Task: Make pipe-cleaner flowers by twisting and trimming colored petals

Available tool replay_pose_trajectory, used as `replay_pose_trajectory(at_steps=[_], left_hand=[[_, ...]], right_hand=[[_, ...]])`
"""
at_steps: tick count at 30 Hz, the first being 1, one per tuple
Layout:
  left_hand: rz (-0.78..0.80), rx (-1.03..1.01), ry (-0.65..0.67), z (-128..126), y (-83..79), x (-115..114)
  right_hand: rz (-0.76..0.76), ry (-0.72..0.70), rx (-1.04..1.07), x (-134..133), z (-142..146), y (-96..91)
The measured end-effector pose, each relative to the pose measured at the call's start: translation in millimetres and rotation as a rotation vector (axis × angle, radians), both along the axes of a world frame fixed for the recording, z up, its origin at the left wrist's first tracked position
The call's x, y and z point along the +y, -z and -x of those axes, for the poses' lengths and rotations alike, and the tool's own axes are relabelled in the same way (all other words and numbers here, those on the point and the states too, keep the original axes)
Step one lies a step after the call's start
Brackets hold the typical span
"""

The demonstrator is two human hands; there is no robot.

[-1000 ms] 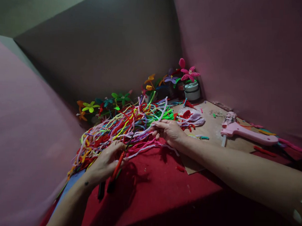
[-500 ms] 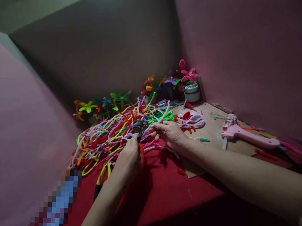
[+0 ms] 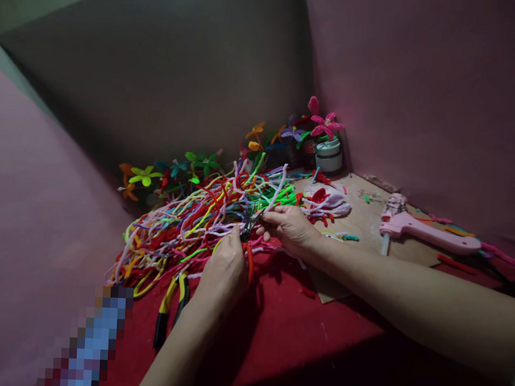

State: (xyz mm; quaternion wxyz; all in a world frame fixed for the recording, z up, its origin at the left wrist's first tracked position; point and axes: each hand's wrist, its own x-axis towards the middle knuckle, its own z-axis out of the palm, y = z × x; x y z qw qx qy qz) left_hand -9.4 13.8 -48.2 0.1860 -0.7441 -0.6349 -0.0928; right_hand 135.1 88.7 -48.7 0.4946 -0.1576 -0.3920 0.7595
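Note:
My left hand (image 3: pixel 225 265) is closed around a pair of red-handled pliers (image 3: pixel 250 262), their dark jaws pointing up toward my other hand. A pale lilac pipe cleaner (image 3: pixel 280 184) stands up from the pinched fingers of my right hand (image 3: pixel 290 227). The jaws are at or very near its lower end; whether they touch it I cannot tell. Both hands are over the front right of a heaped pile of colourful pipe cleaners (image 3: pixel 196 219). Yellow-and-black pliers (image 3: pixel 163 311) lie just left of my left forearm.
A pink glue gun (image 3: pixel 430 232) lies on a brown board (image 3: pixel 360 192) at the right, among pipe-cleaner scraps. Lilac and red petals (image 3: pixel 331 205) rest near my right hand. Pipe-cleaner flowers (image 3: pixel 143 175) line the back, with a pink flower (image 3: pixel 326 126) above a grey-white container (image 3: pixel 328 157). Red cloth (image 3: pixel 293 342) covers the front.
My left hand has moved right and slightly up, bringing the pliers' jaws close to my right fingers. The yellow-and-black pliers show more fully now. My right hand stays nearly in place.

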Motion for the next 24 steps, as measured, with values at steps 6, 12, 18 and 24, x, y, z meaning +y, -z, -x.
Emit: replay_pose_trajectory(at_steps=[6,12,18,24], left_hand=[[-0.033,-0.019,0.031,-0.3,1.7,0.6],[0.042,0.024,-0.028,-3.1,-3.7,-3.5],[0.098,0.076,-0.127,-7.2,-8.4,-5.7],[0.065,0.118,-0.098,-3.9,-3.3,-4.1]], right_hand=[[-0.008,-0.008,-0.006,-0.4,0.1,1.1],[-0.019,-0.008,-0.026,-0.1,-0.6,0.8],[-0.055,-0.013,-0.037,0.7,-1.4,0.7],[-0.071,-0.018,-0.054,2.2,0.0,5.3]])
